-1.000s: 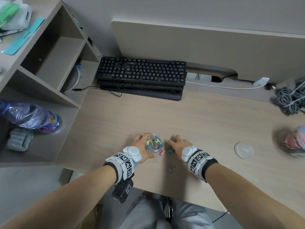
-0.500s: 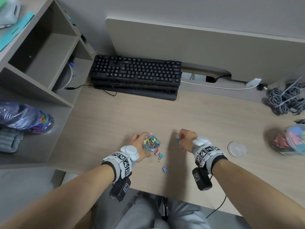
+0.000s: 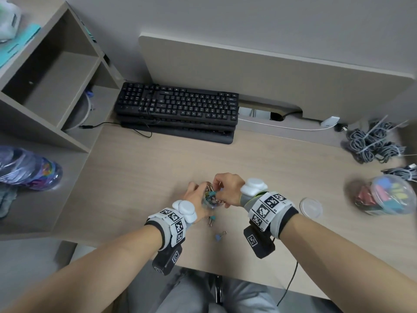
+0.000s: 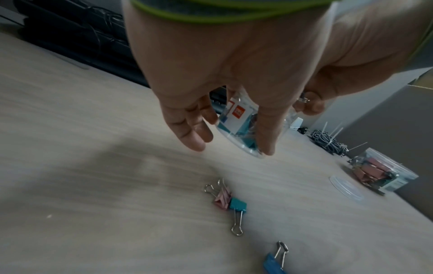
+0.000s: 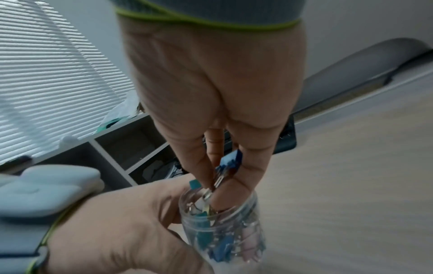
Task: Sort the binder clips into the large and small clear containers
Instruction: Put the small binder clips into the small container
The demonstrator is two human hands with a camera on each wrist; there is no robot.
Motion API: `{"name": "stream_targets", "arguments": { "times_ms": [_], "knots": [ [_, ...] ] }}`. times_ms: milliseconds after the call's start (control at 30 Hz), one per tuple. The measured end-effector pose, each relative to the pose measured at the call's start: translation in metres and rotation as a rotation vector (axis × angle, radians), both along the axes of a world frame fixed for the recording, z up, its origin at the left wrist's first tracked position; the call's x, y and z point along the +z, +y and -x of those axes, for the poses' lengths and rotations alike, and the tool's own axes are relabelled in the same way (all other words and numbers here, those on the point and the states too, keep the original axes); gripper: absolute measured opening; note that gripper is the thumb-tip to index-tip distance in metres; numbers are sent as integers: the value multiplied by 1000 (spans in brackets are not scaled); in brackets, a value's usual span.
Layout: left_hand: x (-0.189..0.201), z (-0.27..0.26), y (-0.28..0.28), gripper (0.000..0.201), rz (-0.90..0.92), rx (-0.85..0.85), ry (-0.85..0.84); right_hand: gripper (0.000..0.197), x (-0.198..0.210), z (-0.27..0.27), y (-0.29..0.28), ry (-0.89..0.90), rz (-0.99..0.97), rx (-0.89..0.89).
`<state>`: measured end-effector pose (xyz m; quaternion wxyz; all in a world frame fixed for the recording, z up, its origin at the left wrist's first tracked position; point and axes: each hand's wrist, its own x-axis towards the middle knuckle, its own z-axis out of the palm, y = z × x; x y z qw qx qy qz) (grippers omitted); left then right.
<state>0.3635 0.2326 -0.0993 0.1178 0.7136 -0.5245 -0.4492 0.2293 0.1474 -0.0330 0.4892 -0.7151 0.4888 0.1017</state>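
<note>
My left hand [image 3: 197, 196] grips the small clear container [image 3: 208, 201], which holds several small coloured clips. My right hand [image 3: 222, 193] pinches a small blue binder clip [image 5: 230, 161] by its wire handles right over the container's mouth [image 5: 218, 202], fingertips dipping inside the rim. Loose on the desk just in front lie a pink clip [image 4: 222, 199] touching a teal clip [image 4: 237, 204], and a blue clip [image 4: 273, 263] nearer me. The large clear container [image 3: 388, 195] lies on its side at the far right with big clips in it.
A round clear lid [image 3: 311, 207] lies between my right wrist and the large container. A black keyboard [image 3: 178, 105] sits at the back, bundled grey cables [image 3: 370, 141] back right, a shelf unit [image 3: 56, 86] and plastic bottle [image 3: 29, 168] on the left.
My right hand lifted a small clip off the desk and carried it left to the container's mouth. My left hand kept hold of the small container.
</note>
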Motion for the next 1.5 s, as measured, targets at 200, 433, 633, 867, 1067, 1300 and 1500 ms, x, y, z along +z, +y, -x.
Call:
{"name": "stream_targets", "arguments": {
  "times_ms": [200,433,633,867,1067,1300,1500],
  "knots": [
    [-1,-5,0,82,11,14,-25,13,4,-3,-4,-72,83,7],
    [-5,-15,1,86,2,25,-35,20,-9,4,-14,-159,119,-65],
    [-9,-43,12,81,-58,33,-83,26,-39,22,-2,102,177,158],
    [-9,-62,30,80,-108,78,-105,86,-69,18,46,289,181,660],
    [-9,-67,39,80,-106,104,-95,91,-92,4,66,353,312,864],
    [-10,-70,41,82,-98,139,-77,50,-100,3,51,321,332,665],
    [-9,-74,37,80,-110,122,-79,67,-93,22,31,297,260,542]
  ]
}}
